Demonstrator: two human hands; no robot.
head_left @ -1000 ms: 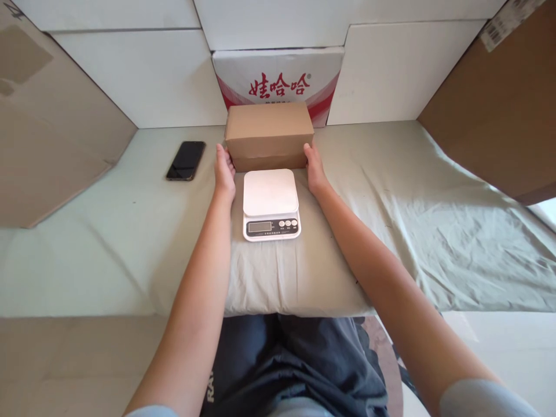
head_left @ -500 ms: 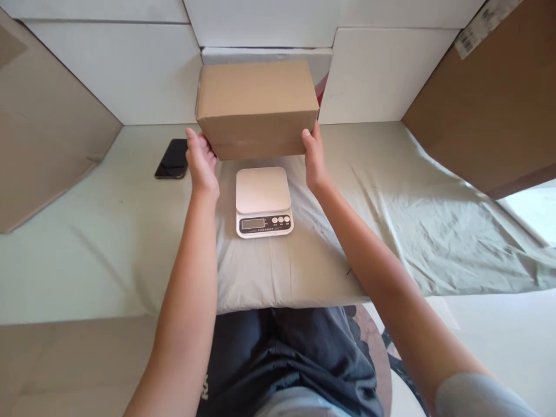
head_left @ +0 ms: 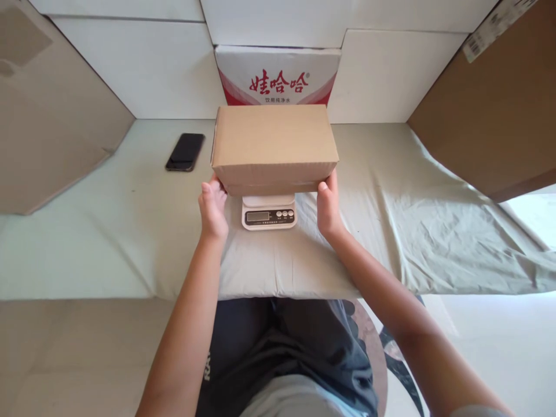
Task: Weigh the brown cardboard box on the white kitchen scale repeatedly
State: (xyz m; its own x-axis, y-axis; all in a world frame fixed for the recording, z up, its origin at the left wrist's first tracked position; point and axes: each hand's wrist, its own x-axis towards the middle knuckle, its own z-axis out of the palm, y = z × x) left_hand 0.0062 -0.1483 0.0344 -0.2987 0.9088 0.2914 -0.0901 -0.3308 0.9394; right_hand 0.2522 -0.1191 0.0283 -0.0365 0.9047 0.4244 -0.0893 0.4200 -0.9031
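- The left hand (head_left: 214, 211) supports the lower left corner of an oblong brown cardboard box (head_left: 275, 136) with its fingers (head_left: 220, 185), the thumb standing up apart from them.
- The right hand (head_left: 328, 208) holds the box's opposite lower corner, thumb at the front and fingers around the end.
- The box thus spans the wide space between the two sets of fingers, over a flat white plastic digital scale (head_left: 270, 216); whether they touch cannot be told.
- Between the hands, the scale's front panel shows, nearer the body than the box.
- Left of the left fingers and farther off, a black rectangular phone (head_left: 185, 152) lies on the tabletop covered in pale green cloth (head_left: 108, 231).
- Beyond both sets of fingers stands a white carton with red lettering (head_left: 278, 63).
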